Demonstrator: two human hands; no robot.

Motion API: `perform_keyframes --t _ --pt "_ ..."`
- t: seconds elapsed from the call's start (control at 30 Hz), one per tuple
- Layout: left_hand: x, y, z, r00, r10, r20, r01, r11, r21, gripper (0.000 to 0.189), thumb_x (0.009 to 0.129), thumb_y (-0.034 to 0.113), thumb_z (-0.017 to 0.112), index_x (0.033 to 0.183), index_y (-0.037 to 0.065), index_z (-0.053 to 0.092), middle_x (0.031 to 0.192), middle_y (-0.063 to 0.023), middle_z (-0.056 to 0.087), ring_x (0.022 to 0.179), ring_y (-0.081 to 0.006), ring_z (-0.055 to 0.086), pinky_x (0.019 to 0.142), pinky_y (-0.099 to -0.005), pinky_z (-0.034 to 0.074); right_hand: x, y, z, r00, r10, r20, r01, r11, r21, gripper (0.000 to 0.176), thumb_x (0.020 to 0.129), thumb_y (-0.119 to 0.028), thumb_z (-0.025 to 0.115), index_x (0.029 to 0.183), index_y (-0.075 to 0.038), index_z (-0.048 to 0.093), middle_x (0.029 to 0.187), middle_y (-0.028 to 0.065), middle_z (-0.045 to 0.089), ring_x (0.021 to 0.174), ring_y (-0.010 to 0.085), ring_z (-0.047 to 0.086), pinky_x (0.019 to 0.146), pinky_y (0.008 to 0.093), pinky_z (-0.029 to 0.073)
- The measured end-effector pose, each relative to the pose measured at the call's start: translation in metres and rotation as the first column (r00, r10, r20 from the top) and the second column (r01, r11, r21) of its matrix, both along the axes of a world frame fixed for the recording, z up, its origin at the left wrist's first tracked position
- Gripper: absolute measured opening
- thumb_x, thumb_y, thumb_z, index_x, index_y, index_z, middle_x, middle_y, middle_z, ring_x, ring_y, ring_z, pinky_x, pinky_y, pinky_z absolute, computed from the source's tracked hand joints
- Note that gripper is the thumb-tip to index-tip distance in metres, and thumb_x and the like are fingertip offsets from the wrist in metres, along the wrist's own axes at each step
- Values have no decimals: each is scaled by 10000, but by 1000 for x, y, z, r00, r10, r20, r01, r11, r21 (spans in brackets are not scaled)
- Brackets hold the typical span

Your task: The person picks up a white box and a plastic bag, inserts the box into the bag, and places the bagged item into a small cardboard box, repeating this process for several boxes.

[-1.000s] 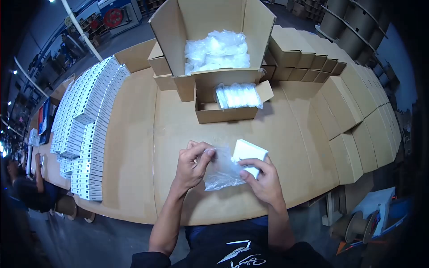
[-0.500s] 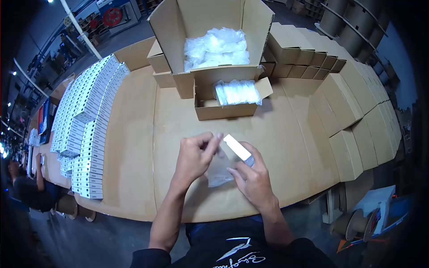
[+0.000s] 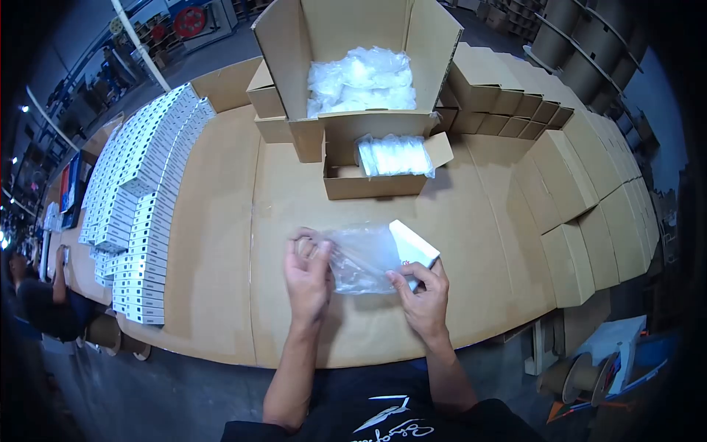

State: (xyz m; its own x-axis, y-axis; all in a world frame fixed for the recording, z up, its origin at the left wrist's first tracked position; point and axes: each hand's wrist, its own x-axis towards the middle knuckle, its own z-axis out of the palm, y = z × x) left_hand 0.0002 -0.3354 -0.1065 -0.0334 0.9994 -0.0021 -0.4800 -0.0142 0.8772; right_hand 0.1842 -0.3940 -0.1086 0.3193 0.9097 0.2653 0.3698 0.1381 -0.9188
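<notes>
A clear plastic bag (image 3: 361, 261) stretches between my two hands above the cardboard-covered table. My left hand (image 3: 308, 278) is closed on the bag's left end, thumb and curled fingers at the film. On the other side, my right hand (image 3: 426, 298) grips a small white box (image 3: 414, 244), its thumb pressing on the bag's right edge. The white box is tilted, and its left part overlaps the bag in this view. Small red print shows near the box's lower left edge.
A small open carton (image 3: 372, 189) holds bagged items (image 3: 396, 156). Behind it, a larger carton (image 3: 353, 22) contains plastic bags (image 3: 361, 81). Stacked white boxes (image 3: 143, 214) line the left side, brown cartons (image 3: 563, 184) the right. A person (image 3: 48, 302) sits far left.
The plastic bag is now spread out wide between the hands. My left hand has turned and moved slightly down. The white box has turned to show its broad face.
</notes>
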Motion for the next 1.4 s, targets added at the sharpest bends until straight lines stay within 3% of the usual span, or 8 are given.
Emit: perform_keyframes --t 0.1,0.2,0.33,0.57,0.73,0.93,1.07,1.4 --pt "-11 5 6 950 168 262 -190 980 62 430 995 91 681 1343 53 432 1245 -81 553 1105 -154 597 886 -333 527 0 -2 -9 998 -52 -16 53 998 36 194 843 -164 868 894 -23 744 942 120 591 769 213 575 618 330 469" --pt "-8 -2 -13 985 -7 -173 26 994 105 457 982 44 678 1363 24 427 1253 -89 554 1118 -168 593 894 -351 530 -1 -3 -11 997 -75 10 74 997 35 194 862 -154 855 892 -8 731 969 116 580 784 202 567 634 311 470" --pt "-6 -15 -8 906 -384 -180 360 920 -154 547 918 -34 709 1390 -21 435 1316 -110 507 1119 -152 590 840 -266 541 -7 1 -19 986 -109 -128 121 988 93 203 904 -140 820 886 24 702 1010 111 550 833 181 552 674 294 467" --pt "-9 -13 2 911 -329 -250 343 939 13 619 877 22 783 1406 -14 462 1245 -118 610 1083 -164 636 944 -315 533 -7 -5 -24 991 -74 -107 82 994 68 252 938 -166 794 896 55 679 1011 99 553 880 169 559 696 292 480" --pt "-6 0 11 810 -322 -490 362 932 -13 371 867 119 839 1157 -33 665 1043 -89 732 992 -154 682 911 -303 536 2 -6 -20 951 81 -298 -64 996 67 185 997 -96 669 1118 36 716 1197 159 612 1049 200 597 901 273 477" --pt "-9 -12 9 697 -230 -679 387 918 87 275 835 72 843 1048 -16 692 943 -78 723 880 -135 685 769 -296 549 50 18 32 870 166 -463 -61 971 233 498 993 -65 649 1464 -8 496 1324 175 574 1210 187 560 1047 306 446" --pt "-6 -16 0 695 -218 -685 410 903 128 288 835 45 832 1079 -24 694 931 -81 723 865 -147 698 755 -304 556 29 30 64 898 250 -363 -115 928 354 638 868 63 777 1369 -41 395 1179 103 535 1139 176 569 996 321 491" --pt "-12 -17 -4 713 -226 -664 398 910 117 327 835 48 827 1114 -8 667 975 -136 767 924 -215 752 817 -326 580 28 36 53 837 489 -246 -389 848 361 372 901 56 747 1172 -42 512 1061 76 545 934 134 518 874 280 452"
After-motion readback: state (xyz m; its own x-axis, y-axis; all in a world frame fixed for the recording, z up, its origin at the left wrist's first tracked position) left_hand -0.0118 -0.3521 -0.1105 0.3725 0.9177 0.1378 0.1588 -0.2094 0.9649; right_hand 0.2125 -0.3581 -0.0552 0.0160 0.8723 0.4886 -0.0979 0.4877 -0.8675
